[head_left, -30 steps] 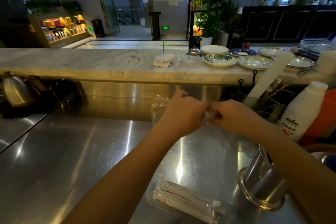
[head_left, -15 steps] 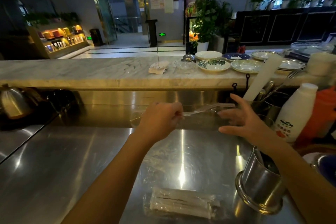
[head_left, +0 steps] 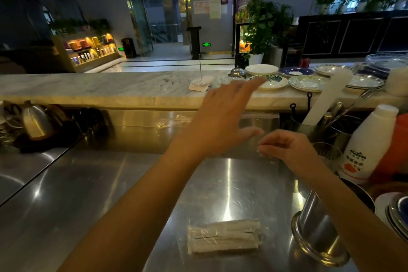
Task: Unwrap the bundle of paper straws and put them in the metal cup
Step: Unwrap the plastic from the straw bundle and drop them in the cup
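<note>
My bundle of paper straws lies flat on the steel counter, long axis running crosswise, one end just beside the metal cup. Both hands are well beyond it, away from me. My right hand is nearer the cup, fingers pinched on clear film. My left hand is spread open, empty, farther from the cup.
</note>
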A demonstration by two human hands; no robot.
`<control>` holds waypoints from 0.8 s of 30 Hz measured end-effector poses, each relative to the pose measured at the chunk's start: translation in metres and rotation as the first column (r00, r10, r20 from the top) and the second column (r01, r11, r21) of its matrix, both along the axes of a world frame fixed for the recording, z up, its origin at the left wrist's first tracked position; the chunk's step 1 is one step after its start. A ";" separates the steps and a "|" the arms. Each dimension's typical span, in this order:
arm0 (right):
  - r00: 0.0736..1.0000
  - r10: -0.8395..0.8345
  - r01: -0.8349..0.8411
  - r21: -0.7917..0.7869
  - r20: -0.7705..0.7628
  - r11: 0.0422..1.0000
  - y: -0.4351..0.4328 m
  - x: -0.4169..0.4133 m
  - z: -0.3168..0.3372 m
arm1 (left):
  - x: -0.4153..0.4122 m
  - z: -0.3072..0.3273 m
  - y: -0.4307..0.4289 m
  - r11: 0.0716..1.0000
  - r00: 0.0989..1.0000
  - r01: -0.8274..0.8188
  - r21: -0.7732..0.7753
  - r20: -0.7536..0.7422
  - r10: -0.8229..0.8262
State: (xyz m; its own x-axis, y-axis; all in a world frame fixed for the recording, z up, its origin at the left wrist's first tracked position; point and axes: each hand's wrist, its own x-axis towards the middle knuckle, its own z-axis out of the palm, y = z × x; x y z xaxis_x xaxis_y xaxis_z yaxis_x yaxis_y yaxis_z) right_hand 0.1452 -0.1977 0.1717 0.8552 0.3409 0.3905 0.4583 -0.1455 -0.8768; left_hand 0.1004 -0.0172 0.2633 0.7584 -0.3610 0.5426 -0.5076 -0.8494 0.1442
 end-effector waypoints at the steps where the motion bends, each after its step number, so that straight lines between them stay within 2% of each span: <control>1: 1.000 0.015 -0.015 0.012 -0.009 1.000 0.003 -0.001 0.002 | 0.001 0.006 -0.009 0.999 0.999 0.017 0.044 0.031 -0.018; 3: 0.999 0.028 -0.026 0.038 -0.034 0.999 0.009 -0.002 0.005 | 0.006 0.017 -0.023 0.984 0.997 0.011 0.179 0.077 -0.025; 5: 0.998 0.023 -0.020 0.052 -0.056 0.998 0.014 -0.003 0.008 | 0.012 0.022 -0.035 0.950 0.998 -0.019 0.313 0.056 0.001; 10: 0.997 0.030 -0.025 0.058 -0.077 0.998 0.016 -0.007 0.007 | 0.018 0.023 -0.038 0.896 0.999 -0.022 0.444 -0.013 0.030; 12: 0.997 0.009 -0.004 0.060 -0.078 0.998 0.013 -0.010 0.001 | 0.020 0.021 -0.034 0.898 1.000 -0.003 0.441 0.002 0.002; 17: 0.990 -0.024 0.036 0.088 -0.139 0.995 0.004 -0.013 -0.027 | 0.021 0.029 -0.022 0.955 1.000 -0.024 0.296 0.001 0.025; 21: 0.981 -0.051 0.066 0.072 -0.186 0.995 0.000 -0.018 -0.049 | 0.021 0.046 -0.010 0.956 0.996 -0.090 0.278 0.003 0.093; 24: 0.978 -0.092 0.114 0.108 -0.187 0.988 -0.002 -0.017 -0.049 | 0.017 0.049 -0.009 0.942 0.990 -0.126 0.312 0.093 0.101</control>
